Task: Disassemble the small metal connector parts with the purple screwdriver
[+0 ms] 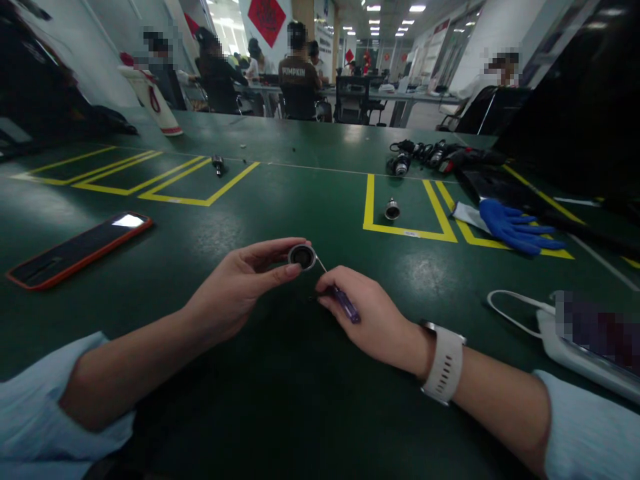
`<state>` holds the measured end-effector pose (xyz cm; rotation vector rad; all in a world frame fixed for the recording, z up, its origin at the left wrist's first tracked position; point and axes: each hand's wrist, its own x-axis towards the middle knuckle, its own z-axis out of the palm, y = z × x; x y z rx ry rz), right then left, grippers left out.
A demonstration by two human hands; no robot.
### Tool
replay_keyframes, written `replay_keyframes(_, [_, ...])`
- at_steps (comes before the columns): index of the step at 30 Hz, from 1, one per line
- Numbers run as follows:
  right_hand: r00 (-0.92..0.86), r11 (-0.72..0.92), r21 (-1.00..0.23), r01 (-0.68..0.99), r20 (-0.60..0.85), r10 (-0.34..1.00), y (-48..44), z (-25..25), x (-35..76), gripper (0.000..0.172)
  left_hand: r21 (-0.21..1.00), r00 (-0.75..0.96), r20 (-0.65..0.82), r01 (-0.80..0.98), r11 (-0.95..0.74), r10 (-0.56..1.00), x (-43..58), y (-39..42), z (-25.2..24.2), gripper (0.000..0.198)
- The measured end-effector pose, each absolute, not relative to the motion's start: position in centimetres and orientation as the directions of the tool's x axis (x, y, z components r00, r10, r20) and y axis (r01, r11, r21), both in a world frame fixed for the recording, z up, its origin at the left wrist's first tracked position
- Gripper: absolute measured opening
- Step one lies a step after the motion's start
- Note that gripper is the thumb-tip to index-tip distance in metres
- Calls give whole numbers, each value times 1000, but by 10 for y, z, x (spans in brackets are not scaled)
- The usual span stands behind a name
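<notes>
Between its thumb and fingers, my left hand [240, 283] holds a round metal ring-shaped part [302, 257], its dark opening turned toward me. My right hand [367, 310] grips a screwdriver [347, 305] with a purple handle. The thin shaft points up and left and meets the right edge of the round part; whether the tip sits in a screw is too small to tell. A tiny dark piece [313, 299] lies on the green table below the hands. Further off, a similar metal part [392, 209] stands inside a yellow-taped box.
An orange-cased phone [80, 250] lies at left. Beyond it are a small dark metal part [217, 165] and a white cup [155, 103]. A blue glove [517, 223], black cabled parts [423, 157] and a white device with a looped strap [575, 340] occupy the right. People sit in the background.
</notes>
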<state>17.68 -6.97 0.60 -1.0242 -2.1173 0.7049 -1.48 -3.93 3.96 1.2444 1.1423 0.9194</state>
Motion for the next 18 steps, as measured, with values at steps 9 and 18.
replay_keyframes(9, [-24, 342, -911, 229, 346, 938, -75, 16, 191, 32, 949, 188, -265, -126, 290, 946, -12, -38, 38, 33])
replay_keyframes(18, [-38, 320, -880, 350, 328, 944, -75, 15, 187, 34, 941, 231, -291, -107, 322, 928, -12, -41, 38, 36])
